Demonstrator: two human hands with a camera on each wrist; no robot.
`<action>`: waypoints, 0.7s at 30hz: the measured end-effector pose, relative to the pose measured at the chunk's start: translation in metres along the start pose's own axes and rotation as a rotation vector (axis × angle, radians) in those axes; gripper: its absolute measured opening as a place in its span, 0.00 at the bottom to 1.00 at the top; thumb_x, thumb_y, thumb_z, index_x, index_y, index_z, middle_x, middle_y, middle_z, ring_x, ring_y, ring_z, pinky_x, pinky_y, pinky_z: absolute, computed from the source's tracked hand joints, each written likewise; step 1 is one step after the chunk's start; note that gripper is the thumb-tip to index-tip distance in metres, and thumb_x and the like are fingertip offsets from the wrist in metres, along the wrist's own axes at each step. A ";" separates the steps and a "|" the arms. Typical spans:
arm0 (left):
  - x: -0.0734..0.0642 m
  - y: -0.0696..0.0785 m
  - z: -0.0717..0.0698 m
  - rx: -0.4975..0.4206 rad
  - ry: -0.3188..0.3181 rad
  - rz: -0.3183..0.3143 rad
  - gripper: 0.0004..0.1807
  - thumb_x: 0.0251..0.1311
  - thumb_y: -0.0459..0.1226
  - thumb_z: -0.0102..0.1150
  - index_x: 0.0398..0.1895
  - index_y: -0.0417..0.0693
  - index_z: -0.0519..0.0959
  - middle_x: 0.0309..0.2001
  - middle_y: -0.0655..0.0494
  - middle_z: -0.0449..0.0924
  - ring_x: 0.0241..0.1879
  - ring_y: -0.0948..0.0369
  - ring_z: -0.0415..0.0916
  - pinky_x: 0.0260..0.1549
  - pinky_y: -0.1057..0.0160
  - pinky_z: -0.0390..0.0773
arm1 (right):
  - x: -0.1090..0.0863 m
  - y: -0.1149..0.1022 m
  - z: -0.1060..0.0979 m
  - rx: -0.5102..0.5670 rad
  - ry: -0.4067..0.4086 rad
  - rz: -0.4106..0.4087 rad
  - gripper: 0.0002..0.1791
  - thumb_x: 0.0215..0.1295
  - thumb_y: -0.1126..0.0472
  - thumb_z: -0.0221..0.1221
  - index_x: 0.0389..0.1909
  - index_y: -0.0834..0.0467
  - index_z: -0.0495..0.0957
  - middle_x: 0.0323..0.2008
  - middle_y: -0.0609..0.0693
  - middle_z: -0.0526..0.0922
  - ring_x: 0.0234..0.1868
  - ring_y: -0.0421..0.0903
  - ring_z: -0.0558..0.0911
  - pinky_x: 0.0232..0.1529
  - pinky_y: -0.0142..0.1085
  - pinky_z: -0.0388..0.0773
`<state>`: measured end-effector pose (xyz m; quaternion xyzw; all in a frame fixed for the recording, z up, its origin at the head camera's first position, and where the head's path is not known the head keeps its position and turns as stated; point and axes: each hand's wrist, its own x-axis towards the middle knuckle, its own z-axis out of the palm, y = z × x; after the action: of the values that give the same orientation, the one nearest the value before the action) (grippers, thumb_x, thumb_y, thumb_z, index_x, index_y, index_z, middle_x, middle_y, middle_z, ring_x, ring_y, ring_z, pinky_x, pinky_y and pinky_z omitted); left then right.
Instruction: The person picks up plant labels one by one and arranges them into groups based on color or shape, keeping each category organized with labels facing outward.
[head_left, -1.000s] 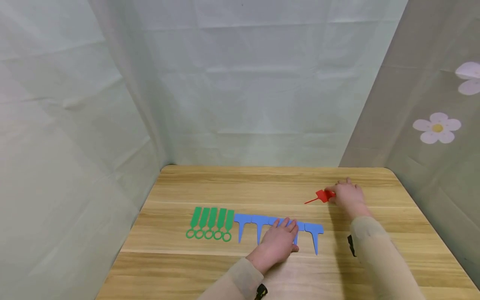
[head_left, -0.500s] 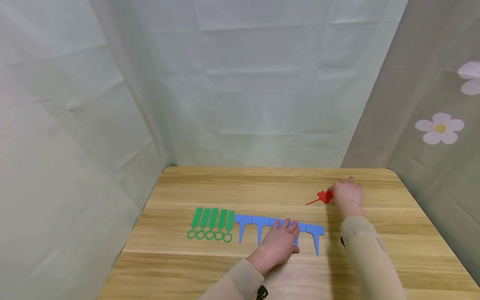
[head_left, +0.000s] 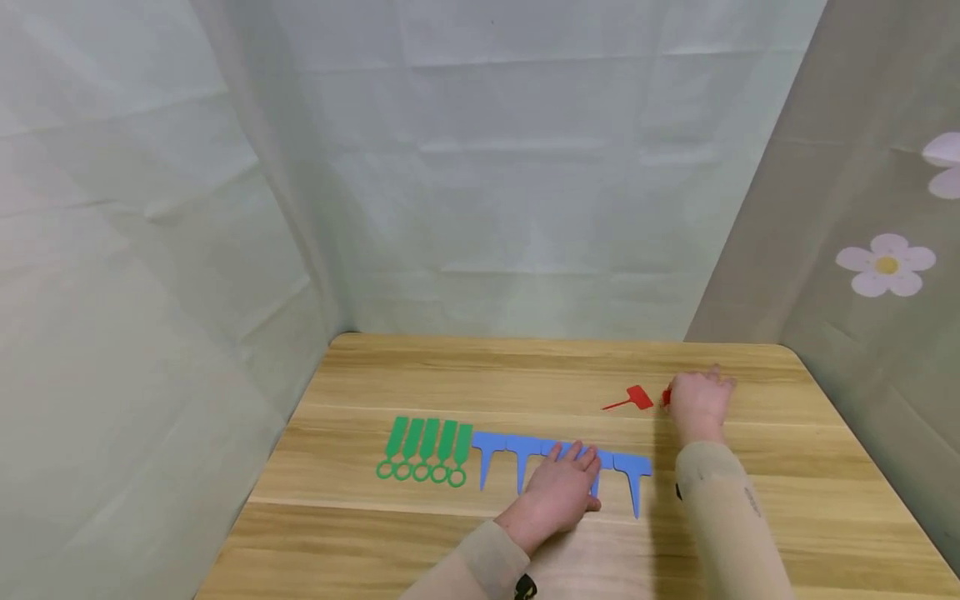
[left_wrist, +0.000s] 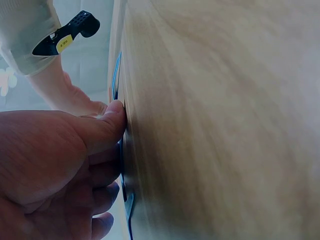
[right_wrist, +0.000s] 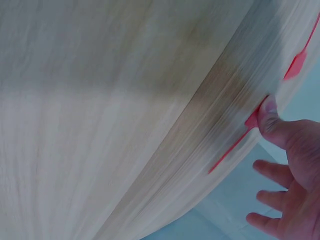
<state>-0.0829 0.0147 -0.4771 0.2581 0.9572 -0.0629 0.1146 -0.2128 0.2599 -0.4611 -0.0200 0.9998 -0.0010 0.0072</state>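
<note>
My left hand (head_left: pixel 558 492) rests with extended fingers on the row of blue T-shaped plant labels (head_left: pixel 632 463), hiding parts of the middle ones. In the left wrist view its thumb and fingers (left_wrist: pixel 102 172) lie at the labels' edge on the tabletop. At the back right, my right hand (head_left: pixel 699 404) pinches a red plant label (head_left: pixel 666 397) at its flat head, mostly hidden from the head camera. The right wrist view shows the thumb on that red label (right_wrist: pixel 252 120), its thin stem sticking out. A second red label (head_left: pixel 638 397) lies just left of the hand.
Several green tags with ring ends (head_left: pixel 426 442) lie side by side left of the blue row. Everything lies on a wooden table (head_left: pixel 337 525), with pale cloth (head_left: pixel 510 208) hanging behind it and a flower-patterned cloth (head_left: pixel 840 333) at the right.
Red pieces that looked joined at my right fingertips now show a gap: one lies to the left, the other is in the hand. My left hand stays on the blue labels.
</note>
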 end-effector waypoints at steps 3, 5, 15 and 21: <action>0.000 0.001 0.001 0.004 -0.001 0.003 0.37 0.77 0.61 0.53 0.84 0.62 0.65 0.84 0.69 0.56 0.83 0.64 0.50 0.81 0.57 0.55 | -0.003 -0.003 0.000 -0.023 0.005 0.034 0.12 0.69 0.63 0.68 0.44 0.70 0.87 0.57 0.80 0.80 0.71 0.85 0.63 0.66 0.79 0.62; 0.000 0.001 0.002 0.008 0.001 0.006 0.37 0.77 0.61 0.53 0.84 0.62 0.65 0.84 0.69 0.56 0.83 0.64 0.50 0.81 0.57 0.55 | -0.004 -0.005 0.000 -0.032 0.008 0.047 0.11 0.71 0.66 0.62 0.45 0.72 0.86 0.57 0.80 0.79 0.71 0.84 0.63 0.66 0.79 0.63; 0.000 0.001 0.001 -0.001 0.011 0.013 0.37 0.76 0.61 0.54 0.84 0.62 0.65 0.83 0.69 0.57 0.83 0.64 0.51 0.81 0.57 0.55 | -0.001 0.009 -0.004 -0.032 0.025 0.048 0.26 0.56 0.51 0.79 0.43 0.70 0.86 0.58 0.83 0.77 0.71 0.84 0.64 0.62 0.73 0.70; 0.001 0.000 0.000 -0.002 0.010 0.006 0.37 0.76 0.61 0.54 0.84 0.62 0.65 0.83 0.69 0.56 0.83 0.64 0.50 0.81 0.57 0.54 | -0.001 0.031 -0.009 0.101 -0.057 0.085 0.26 0.53 0.42 0.80 0.26 0.60 0.83 0.49 0.78 0.83 0.64 0.82 0.70 0.58 0.71 0.71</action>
<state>-0.0835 0.0152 -0.4775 0.2612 0.9570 -0.0604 0.1104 -0.2132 0.2914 -0.4526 0.0230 0.9978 -0.0508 0.0365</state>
